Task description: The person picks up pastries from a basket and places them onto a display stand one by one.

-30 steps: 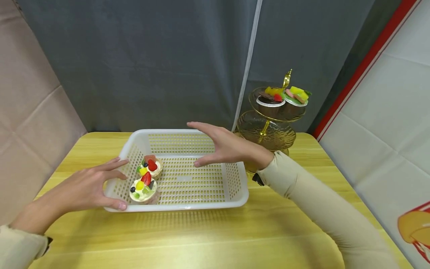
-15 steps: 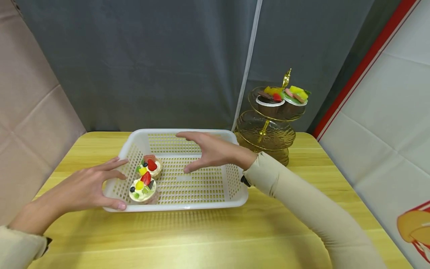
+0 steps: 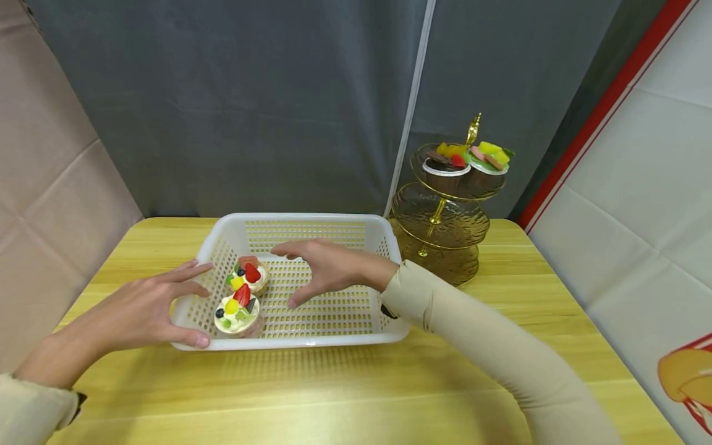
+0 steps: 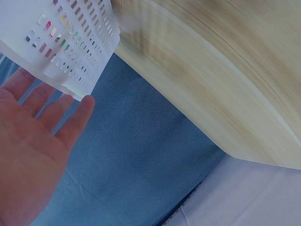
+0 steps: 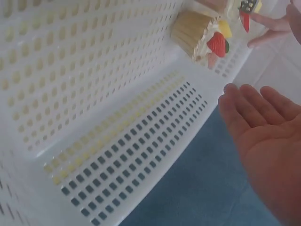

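Note:
In the head view, a white plastic basket (image 3: 311, 343) with slotted walls holds two cream-topped cupcakes at its left end. The front cupcake (image 3: 236, 315) and the one behind it (image 3: 253, 276) both carry fruit pieces. My left hand (image 3: 141, 309) rests at the basket's left end, thumb on the front rim and fingers spread along the left wall. The left wrist view shows its fingertips (image 4: 87, 101) against the rim. Over the basket's middle, my right hand (image 3: 339, 267) hovers with thumb and fingers apart, holding nothing. Its fingers point toward the cupcakes, a short gap away.
Right of the basket stands a tiered stand (image 3: 439, 222) of amber glass with gold trim. Its top tier bears a dark-topped cup cake (image 3: 447, 167) and a green-topped one (image 3: 489, 162). A wooden table (image 3: 311, 395) carries everything; a grey curtain (image 3: 250, 111) hangs behind.
My right hand has moved left and slightly toward me over the basket, coming closer to the cupcakes. The left hand, the basket and the cupcakes stay put.

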`<action>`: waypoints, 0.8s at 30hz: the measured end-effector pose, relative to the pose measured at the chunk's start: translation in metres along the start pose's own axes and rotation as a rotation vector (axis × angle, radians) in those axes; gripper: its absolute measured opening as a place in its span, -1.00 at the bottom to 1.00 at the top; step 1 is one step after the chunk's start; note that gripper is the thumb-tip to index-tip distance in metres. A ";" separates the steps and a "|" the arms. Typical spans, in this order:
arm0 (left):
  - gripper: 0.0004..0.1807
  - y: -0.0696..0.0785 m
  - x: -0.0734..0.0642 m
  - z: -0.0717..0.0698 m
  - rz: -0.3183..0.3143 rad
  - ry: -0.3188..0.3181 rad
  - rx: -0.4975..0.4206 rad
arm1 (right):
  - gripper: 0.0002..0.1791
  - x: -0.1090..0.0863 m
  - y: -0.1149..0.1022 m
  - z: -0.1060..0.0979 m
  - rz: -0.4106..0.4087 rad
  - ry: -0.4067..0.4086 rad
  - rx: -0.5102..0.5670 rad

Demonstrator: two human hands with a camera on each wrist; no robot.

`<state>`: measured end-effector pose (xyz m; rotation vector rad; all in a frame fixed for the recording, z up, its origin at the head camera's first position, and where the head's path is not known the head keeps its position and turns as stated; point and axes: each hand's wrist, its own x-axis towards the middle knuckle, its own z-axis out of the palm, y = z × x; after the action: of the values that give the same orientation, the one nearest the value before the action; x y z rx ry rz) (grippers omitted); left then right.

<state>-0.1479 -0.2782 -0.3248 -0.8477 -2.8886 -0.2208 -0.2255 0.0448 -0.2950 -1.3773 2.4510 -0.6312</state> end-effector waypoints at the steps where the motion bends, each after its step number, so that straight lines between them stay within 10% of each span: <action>1: -0.14 0.000 0.000 0.000 0.000 0.001 -0.001 | 0.03 0.001 0.000 0.002 -0.004 -0.006 0.005; 24: -0.14 -0.003 -0.001 0.004 0.012 0.008 -0.011 | -0.09 0.030 -0.007 0.043 0.034 -0.120 0.153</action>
<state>-0.1491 -0.2804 -0.3295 -0.8640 -2.8768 -0.2392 -0.2174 0.0048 -0.3296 -1.2733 2.2770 -0.6907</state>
